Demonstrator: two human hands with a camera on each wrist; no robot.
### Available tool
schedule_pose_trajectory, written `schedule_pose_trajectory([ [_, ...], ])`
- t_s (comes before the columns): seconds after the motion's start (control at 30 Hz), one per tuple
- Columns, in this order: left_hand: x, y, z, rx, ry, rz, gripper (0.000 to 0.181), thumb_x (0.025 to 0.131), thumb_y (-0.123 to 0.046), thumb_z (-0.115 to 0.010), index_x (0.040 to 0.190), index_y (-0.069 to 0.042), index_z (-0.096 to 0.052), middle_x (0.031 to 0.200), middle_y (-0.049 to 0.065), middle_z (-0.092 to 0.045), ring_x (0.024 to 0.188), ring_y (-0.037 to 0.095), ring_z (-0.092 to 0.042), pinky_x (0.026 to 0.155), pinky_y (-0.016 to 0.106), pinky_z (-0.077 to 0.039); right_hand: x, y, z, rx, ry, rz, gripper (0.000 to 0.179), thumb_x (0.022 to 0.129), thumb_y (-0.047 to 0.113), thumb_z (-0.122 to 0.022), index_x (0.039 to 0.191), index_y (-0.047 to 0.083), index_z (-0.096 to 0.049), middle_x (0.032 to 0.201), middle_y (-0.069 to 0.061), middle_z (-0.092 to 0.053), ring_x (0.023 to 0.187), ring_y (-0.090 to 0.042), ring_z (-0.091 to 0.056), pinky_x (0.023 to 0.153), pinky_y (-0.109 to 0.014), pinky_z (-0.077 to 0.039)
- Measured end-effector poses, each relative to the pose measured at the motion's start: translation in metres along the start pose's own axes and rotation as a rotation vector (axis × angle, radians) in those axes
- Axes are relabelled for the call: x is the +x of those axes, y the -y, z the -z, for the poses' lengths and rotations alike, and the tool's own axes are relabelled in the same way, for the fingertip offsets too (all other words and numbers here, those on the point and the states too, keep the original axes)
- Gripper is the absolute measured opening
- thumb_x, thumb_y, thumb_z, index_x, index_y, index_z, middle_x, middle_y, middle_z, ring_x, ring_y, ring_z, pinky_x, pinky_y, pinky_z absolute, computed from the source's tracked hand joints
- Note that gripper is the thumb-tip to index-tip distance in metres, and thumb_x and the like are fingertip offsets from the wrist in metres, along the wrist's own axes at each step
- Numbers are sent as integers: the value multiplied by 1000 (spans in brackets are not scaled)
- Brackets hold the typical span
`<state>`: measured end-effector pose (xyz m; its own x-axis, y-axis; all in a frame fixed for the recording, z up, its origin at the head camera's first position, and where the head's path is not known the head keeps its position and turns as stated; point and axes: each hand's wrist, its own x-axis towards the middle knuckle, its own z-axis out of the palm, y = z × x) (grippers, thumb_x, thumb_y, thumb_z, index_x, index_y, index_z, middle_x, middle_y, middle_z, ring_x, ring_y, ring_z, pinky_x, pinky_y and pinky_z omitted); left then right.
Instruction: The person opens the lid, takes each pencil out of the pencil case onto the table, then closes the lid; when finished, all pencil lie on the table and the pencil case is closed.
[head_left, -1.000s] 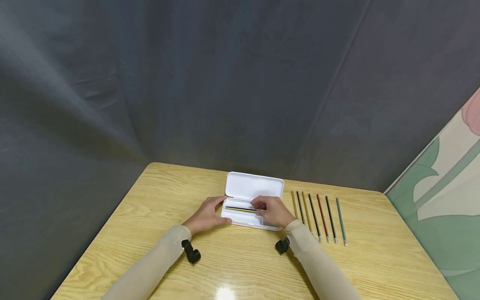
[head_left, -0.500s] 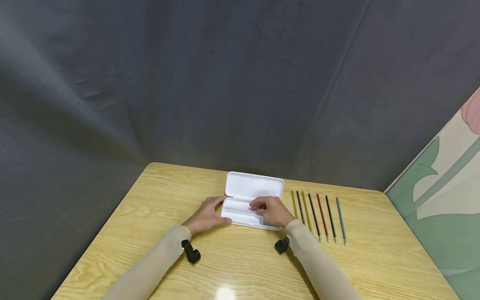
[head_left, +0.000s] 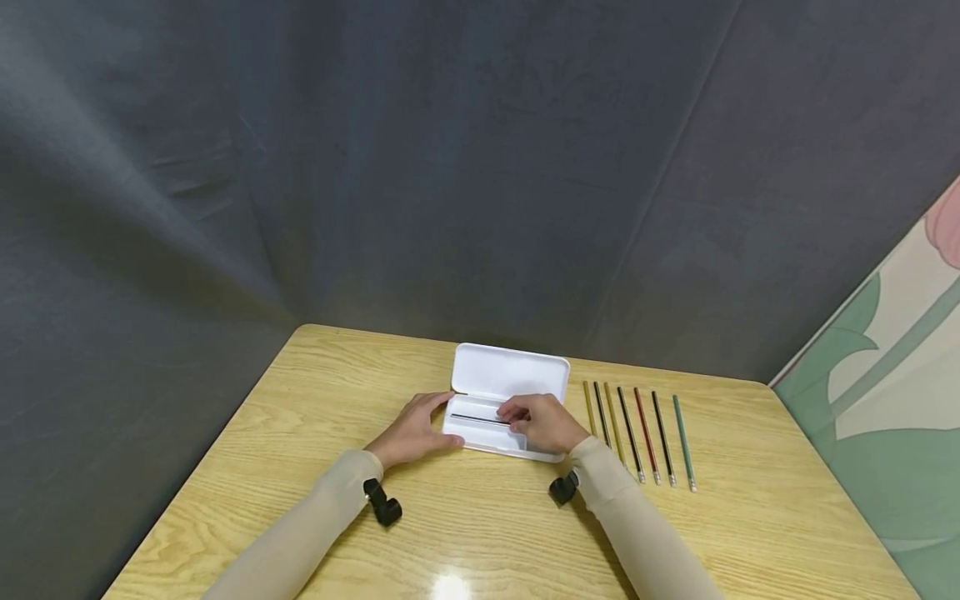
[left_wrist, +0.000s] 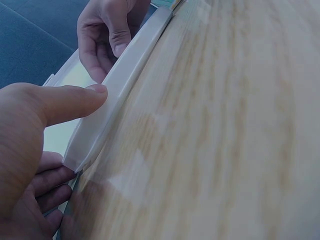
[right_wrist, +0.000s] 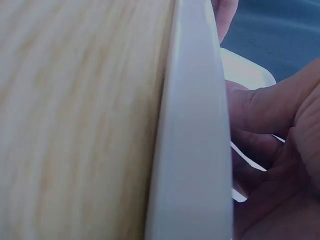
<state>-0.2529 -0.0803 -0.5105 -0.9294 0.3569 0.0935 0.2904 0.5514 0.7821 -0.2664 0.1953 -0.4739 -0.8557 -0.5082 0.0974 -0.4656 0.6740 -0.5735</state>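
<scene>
An open white pencil case (head_left: 487, 438) lies on the table, its lid (head_left: 510, 371) tipped back at the far side. My left hand (head_left: 411, 429) grips the case's left end. In the left wrist view, the left thumb (left_wrist: 75, 102) lies across the front wall and the fingers sit around the corner. My right hand (head_left: 547, 421) reaches into the case with bent fingers, pinching the right end of a slim pencil (head_left: 476, 418) laid lengthwise inside. The pencil shows as a narrow dark line; the fingers hide its right end. The case wall (right_wrist: 195, 125) hides the fingertips in the right wrist view.
Right of the case several pencils lie side by side, among them a red pencil (head_left: 645, 429) and a green pencil (head_left: 683, 442). Grey cloth (head_left: 480, 167) hangs behind the wooden table (head_left: 450, 517). A floral panel (head_left: 885, 400) stands at the right.
The pencil in the case showed black and yellow bands, then thin pale and dark lines, and now a dark line. Both hands have stayed nearly in place.
</scene>
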Motion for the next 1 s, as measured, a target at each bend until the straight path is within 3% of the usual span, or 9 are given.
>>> schedule_pose_trajectory([
  [0.47, 0, 0, -1, -2, -2, 3, 89, 78, -50, -85, 153, -21, -46, 155, 6, -48, 146, 30, -39, 120, 54, -36, 3, -2, 4, -1, 45, 37, 24, 93, -2, -67, 105, 17, -76, 97, 4, -75, 87, -10, -68, 80, -23, -57],
  [0.8, 1, 0, -1, 17, -6, -4, 89, 78, -49, -85, 153, -20, -46, 155, 6, -48, 146, 29, -39, 121, 52, -35, 3, 5, 2, -74, -38, 73, 27, 87, -8, -68, 99, 15, -76, 88, 4, -74, 82, -5, -66, 75, -24, -57],
  [1.0, 1, 1, -1, 23, -2, 13, 90, 78, -51, -84, 154, -20, -45, 155, 6, -47, 147, 29, -39, 120, 53, -35, 2, 8, 3, -39, -120, 55, 24, 89, -3, -70, 98, 18, -77, 88, 5, -74, 80, -5, -65, 72, -22, -56],
])
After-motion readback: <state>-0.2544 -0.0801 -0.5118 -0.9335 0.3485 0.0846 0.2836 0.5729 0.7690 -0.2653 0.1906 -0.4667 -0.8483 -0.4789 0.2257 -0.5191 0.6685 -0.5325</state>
